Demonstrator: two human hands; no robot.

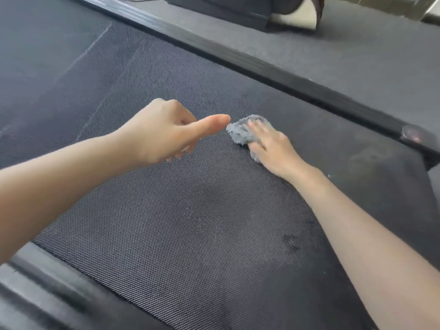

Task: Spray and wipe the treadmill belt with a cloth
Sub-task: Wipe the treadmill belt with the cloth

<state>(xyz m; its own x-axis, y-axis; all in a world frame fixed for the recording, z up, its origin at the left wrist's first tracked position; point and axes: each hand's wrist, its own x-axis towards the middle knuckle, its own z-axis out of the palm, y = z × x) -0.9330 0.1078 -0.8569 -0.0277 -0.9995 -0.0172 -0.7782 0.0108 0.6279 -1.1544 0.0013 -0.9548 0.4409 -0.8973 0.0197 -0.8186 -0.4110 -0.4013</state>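
The right hand (271,148) is pressing flat, straight fingers on a crumpled grey cloth (239,132) lying on the treadmill belt (190,222). The left hand (164,133) is hovering beside it, loosely curled, holding nothing.

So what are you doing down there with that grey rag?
A person is cleaning a treadmill belt. The right hand presses a crumpled grey cloth down on the belt, not far from the side rail. The left hand hovers beside it, holding nothing, thumb pointing toward the cloth. A few dark, wet-looking spots show on the belt by the right forearm. No spray bottle is in view.
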